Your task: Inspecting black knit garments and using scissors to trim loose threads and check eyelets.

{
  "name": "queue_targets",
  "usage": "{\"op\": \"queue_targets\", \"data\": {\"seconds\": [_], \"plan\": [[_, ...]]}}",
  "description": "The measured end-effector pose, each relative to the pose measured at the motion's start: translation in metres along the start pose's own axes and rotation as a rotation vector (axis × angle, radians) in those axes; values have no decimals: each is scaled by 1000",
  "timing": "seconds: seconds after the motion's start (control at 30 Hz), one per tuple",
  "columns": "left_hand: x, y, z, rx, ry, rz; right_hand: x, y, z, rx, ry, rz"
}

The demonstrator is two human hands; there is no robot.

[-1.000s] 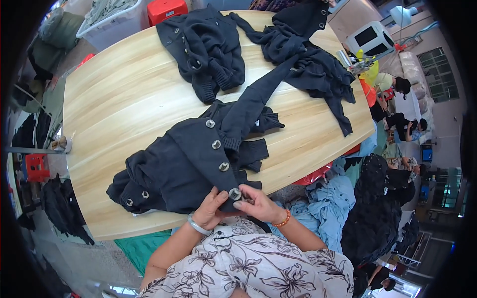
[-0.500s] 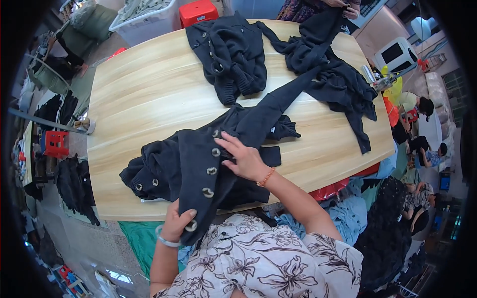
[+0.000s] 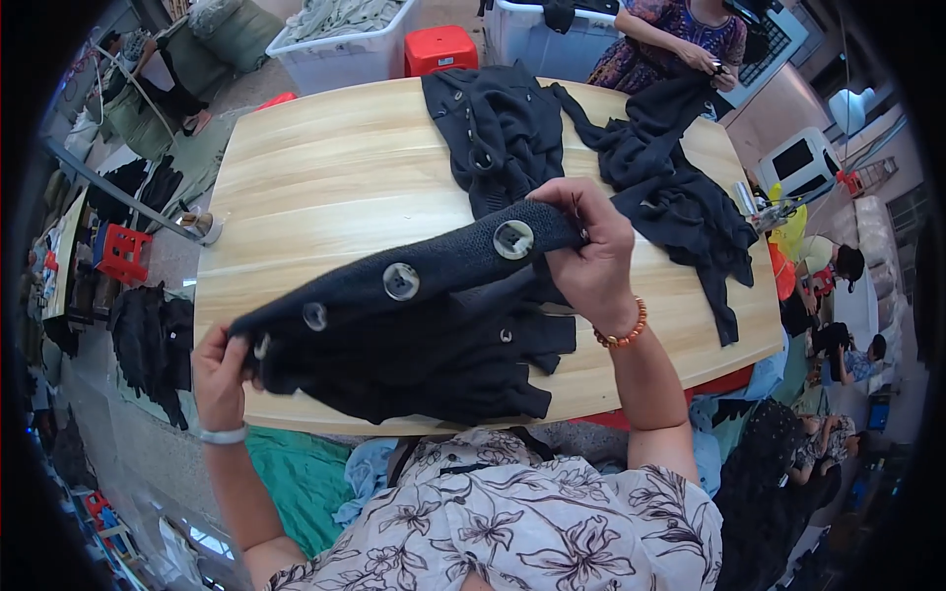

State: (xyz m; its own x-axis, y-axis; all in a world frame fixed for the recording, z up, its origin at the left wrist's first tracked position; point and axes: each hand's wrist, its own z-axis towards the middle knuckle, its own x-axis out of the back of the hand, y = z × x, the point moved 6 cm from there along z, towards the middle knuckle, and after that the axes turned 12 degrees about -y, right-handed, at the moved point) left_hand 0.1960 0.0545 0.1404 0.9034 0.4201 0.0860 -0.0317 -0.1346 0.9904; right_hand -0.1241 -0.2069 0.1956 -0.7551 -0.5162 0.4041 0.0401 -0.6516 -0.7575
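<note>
A black knitted cardigan is lifted partly off the wooden table, its button band stretched between my hands. Large grey-and-dark buttons face up along the band. My left hand, wearing a pale bangle, pinches the band's lower left end. At the upper right end, my right hand, with an orange bead bracelet, grips the band between thumb and fingers. The rest of the cardigan hangs down onto the near side of the table, its ribbed parts to the right.
Another black buttoned cardigan lies at the far middle. A further black garment spreads at the far right, where a co-worker's hands hold its end. Beyond the table stand a red stool and a white bin.
The button band has been raised toward me and pulled taut. My left hand moved left and up; my right hand moved right and up and now grips the band's other end.
</note>
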Motion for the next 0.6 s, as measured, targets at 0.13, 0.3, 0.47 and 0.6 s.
{"op": "queue_targets", "data": {"seconds": [0.13,0.3,0.47,0.6], "plan": [[-61,-39,28,-253,292,-179,3,-42,21,-23,-100,-144],[-253,-82,9,-533,-359,408,-5,-34,35,-151,-151,-60],[-305,-118,66,-449,-311,1085,9,-65,56,-16,-103,-82],[-306,-157,102,129,-601,1089,38,-73,64,-22,-43,-170]]}}
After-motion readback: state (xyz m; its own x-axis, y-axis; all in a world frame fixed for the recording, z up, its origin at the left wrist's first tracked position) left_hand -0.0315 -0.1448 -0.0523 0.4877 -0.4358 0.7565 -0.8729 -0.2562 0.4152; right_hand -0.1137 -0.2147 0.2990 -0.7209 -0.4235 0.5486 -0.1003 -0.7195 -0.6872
